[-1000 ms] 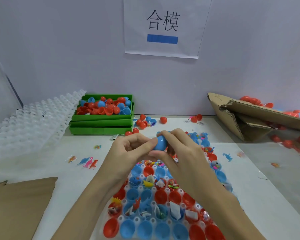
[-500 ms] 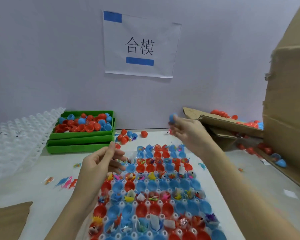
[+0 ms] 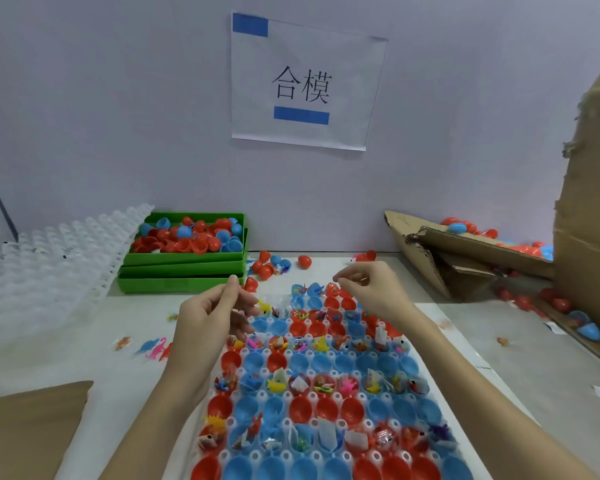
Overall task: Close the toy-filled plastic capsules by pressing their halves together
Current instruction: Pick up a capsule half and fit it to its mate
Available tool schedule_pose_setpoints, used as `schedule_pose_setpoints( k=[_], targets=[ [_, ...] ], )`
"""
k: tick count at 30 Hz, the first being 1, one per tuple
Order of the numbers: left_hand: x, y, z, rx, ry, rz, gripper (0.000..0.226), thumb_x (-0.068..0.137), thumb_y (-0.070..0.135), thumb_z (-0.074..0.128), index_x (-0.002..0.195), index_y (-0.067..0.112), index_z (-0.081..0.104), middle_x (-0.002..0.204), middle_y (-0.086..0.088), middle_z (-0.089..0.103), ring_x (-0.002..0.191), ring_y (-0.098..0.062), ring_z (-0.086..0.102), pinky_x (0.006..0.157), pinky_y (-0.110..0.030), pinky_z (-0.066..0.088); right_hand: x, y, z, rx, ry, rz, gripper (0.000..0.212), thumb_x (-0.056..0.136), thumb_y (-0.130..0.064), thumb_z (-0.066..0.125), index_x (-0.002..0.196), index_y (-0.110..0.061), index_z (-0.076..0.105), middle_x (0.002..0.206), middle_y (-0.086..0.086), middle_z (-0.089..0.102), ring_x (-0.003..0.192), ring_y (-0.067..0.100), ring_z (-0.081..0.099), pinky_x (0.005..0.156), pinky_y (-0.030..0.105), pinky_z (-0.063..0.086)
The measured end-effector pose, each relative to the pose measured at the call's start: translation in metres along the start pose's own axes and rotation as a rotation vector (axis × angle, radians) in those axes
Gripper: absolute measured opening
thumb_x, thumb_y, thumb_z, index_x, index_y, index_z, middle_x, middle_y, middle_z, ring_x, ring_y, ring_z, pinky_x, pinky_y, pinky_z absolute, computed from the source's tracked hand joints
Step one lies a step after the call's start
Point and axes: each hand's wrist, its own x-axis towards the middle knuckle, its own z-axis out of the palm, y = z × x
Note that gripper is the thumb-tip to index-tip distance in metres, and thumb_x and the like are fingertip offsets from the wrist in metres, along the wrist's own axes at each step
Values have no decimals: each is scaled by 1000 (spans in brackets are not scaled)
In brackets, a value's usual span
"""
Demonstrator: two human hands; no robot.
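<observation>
Open red and blue capsule halves fill the clear plastic grid tray (image 3: pixel 257 455) at the frame's lower centre.
Rows holding small toys alternate with bare cups; above them, the left hand (image 3: pixel 208 317) and right hand (image 3: pixel 371 289) hover apart, fingers loosely curled, gripping nothing; green plastic bins (image 3: pixel 184 271) sit beyond.

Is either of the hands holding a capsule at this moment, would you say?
No, the left hand and right hand hover with nothing in their loosely curled fingers.

Capsule tray (image 3: pixel 326 455) cut off below; tall cardboard box (image 3: pixel 589 237) cut off right
</observation>
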Motion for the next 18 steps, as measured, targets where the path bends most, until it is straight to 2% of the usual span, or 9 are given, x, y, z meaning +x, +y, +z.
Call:
schedule_pose_setpoints(
  k=[3,4,6,9,11,14,18],
  targets=[
    [0,-2,1,22,13,-6,43,107,32,52,84,4,75,76,-11,75,58,-17,65,53,-19,54,14,-12,17,-163,-18,-95,23,103,-12,59,115,-19,78,113,1,75,88,9,64,68,9,45],
    [1,-3,1,26,16,-8,43,107,32,52,85,4,75,76,-10,75,59,-17,66,53,-19,54,21,-16,23,-203,-43,-113,26,104,-11,56,120,-18,76,119,3,74,94,13,65,73,12,49],
    [1,-4,0,25,19,-12,43,108,31,51,85,5,75,76,-10,75,59,-17,66,53,-19,54,36,-22,34,-273,-109,-130,31,106,-8,54,130,-15,72,133,6,70,111,21,66,94,27,55],
    [2,-4,-1,25,22,-15,43,108,31,51,84,5,76,76,-10,75,58,-17,66,52,-19,53,54,-24,47,-344,-205,-135,31,106,-11,56,133,-15,70,143,6,64,127,27,61,109,35,47],
    [2,-5,-3,31,29,-17,43,108,31,51,84,5,75,75,-9,75,58,-16,66,53,-19,54,62,-25,53,-374,-272,-152,27,104,-11,59,126,-16,75,141,6,64,128,27,59,106,33,45],
    [4,-6,-6,35,45,-21,43,109,32,50,85,6,75,74,-7,76,58,-14,66,54,-20,55,66,-25,54,-395,-337,-167,22,99,-9,64,112,-15,81,127,5,71,115,23,62,91,27,47],
    [5,-6,-6,16,50,-36,42,109,30,51,84,6,75,73,-6,75,58,-14,65,55,-21,54,65,-24,51,-441,-353,-193,20,97,-14,68,114,-11,79,121,6,74,110,23,66,91,30,53]
  ],
)
